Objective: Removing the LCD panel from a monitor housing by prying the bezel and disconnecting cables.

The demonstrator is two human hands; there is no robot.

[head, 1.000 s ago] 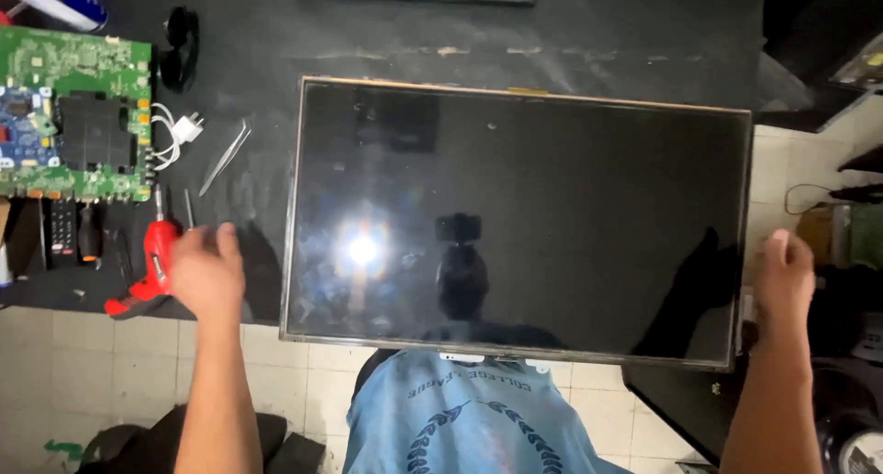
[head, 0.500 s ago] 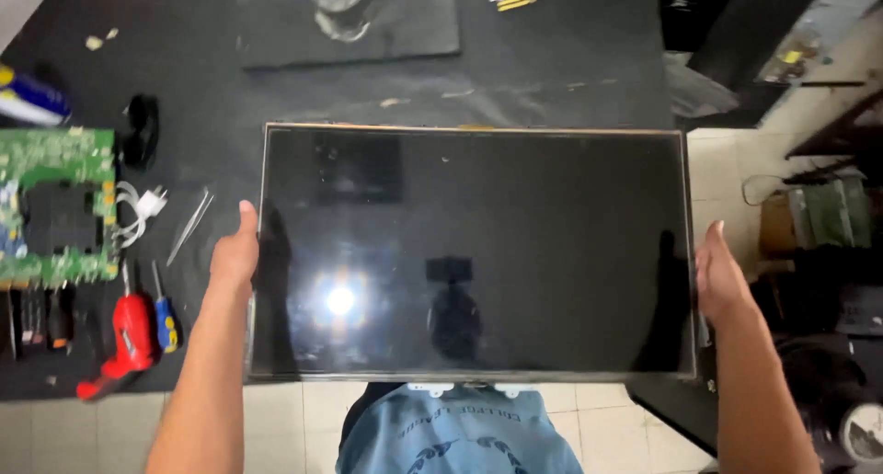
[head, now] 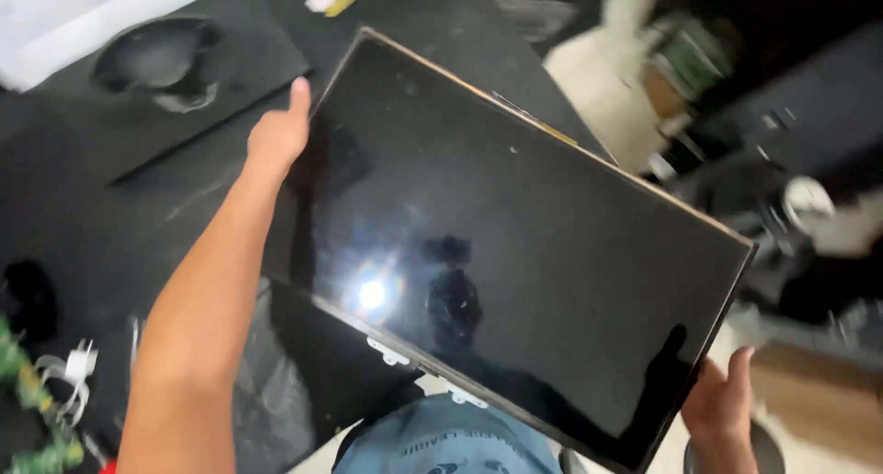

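Observation:
I hold a large, flat black screen panel (head: 515, 253) lifted off the dark table (head: 110, 217) and turned at an angle, its glossy face up and reflecting a light. My left hand (head: 279, 134) grips the panel's left edge near the far corner. My right hand (head: 722, 410) grips the opposite edge at the near right corner, fingers wrapped under it. Small white tabs stick out from the panel's near edge.
A dark flat cover with a round bulge (head: 161, 65) lies at the table's far left. A green circuit board (head: 28, 410) and white cable (head: 74, 368) sit at the near left. Cluttered, blurred items on the floor (head: 717, 97) fill the right side.
The panel has been lifted from lying square on the table and rotated clockwise to the right; both hands kept hold of its side edges. The view has swung right.

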